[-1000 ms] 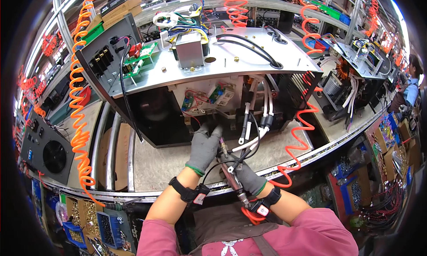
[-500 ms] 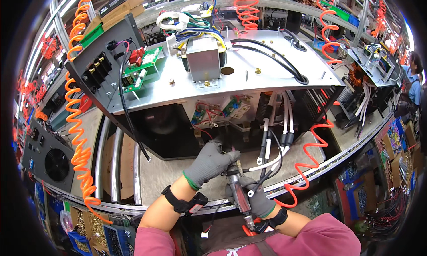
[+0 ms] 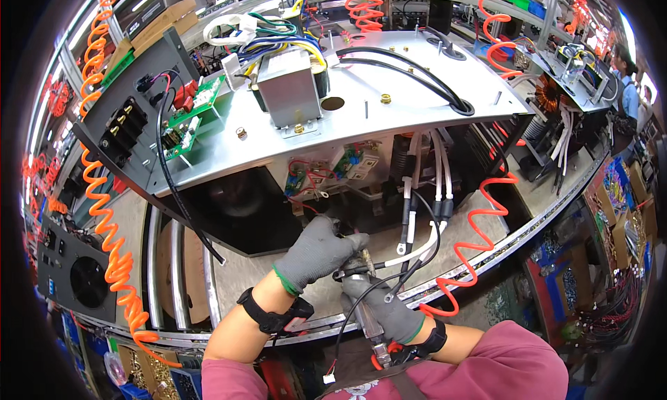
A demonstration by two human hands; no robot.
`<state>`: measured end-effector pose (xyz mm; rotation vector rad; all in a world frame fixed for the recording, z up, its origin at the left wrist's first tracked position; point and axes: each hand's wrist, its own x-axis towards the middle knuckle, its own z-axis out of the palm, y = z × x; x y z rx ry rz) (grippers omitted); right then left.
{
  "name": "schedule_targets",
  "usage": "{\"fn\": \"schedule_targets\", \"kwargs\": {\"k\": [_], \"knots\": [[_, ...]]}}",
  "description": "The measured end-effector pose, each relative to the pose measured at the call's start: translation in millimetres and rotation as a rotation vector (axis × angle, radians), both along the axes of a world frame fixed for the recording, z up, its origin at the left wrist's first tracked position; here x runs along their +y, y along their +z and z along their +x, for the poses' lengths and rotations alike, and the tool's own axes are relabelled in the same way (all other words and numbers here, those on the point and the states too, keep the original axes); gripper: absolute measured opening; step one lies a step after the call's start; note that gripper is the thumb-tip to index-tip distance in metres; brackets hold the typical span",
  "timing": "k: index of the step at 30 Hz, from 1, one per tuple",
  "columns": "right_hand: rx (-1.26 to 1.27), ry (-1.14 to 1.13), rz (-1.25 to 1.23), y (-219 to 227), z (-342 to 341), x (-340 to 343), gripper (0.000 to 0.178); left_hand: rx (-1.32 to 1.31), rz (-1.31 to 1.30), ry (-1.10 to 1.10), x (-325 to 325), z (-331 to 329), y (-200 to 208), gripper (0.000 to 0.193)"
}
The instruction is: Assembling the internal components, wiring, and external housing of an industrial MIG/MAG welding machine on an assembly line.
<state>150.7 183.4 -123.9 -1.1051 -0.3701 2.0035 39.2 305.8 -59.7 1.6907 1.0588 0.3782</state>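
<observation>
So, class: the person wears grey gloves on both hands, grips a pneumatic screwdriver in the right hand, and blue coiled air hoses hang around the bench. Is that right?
Not quite. The coiled air hoses are orange, not blue, as the head view shows. The grey gloves on the left hand and right hand, and the pneumatic screwdriver in the right, are correct.

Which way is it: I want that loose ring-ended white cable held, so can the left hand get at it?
Probably yes. The left hand rests beside the tool tip, and the white cable hangs in the open close to its right, with nothing between them.
</observation>
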Motion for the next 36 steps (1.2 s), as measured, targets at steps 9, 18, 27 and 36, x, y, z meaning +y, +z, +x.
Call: {"fn": "schedule_targets", "kwargs": {"k": [9,18,27,36], "knots": [[0.040,-0.046,0.131,9.9,-7.1,1.6,0.024,0.078,-0.003,-0.004,3.4,-0.6,2.5,0.030],[-0.019,-0.043,0.091,6.2,-17.2,3.2,0.028,0.005,0.066,0.025,-4.4,5.0,-3.5,0.035],[0.028,-0.086,0.138,3.7,-14.2,8.2,0.028,0.090,0.007,-0.017,5.2,5.4,-3.8,0.037],[0.018,-0.030,0.071,-3.2,-20.0,14.6,0.027,-0.010,-0.142,0.013,4.5,3.2,0.6,0.034]]}}
